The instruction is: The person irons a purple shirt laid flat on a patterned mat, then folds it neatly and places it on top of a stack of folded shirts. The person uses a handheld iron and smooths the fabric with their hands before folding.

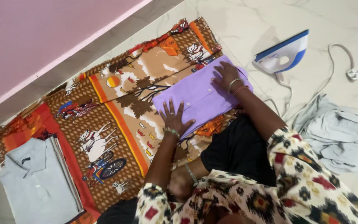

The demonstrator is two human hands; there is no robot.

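while both palms are laid flat with spread fingers, nothing is grasped: the left hand (174, 118) and the right hand (227, 76) are pressed on a folded lilac shirt (195, 97), which is placed near the right edge of a patterned brown cloth (117, 124). a folded grey shirt (38, 184) is kept at its left end. an iron (282, 54) and a crumpled grey garment (338, 139) are seen on the floor beyond.

No packages, labels, signs or screens
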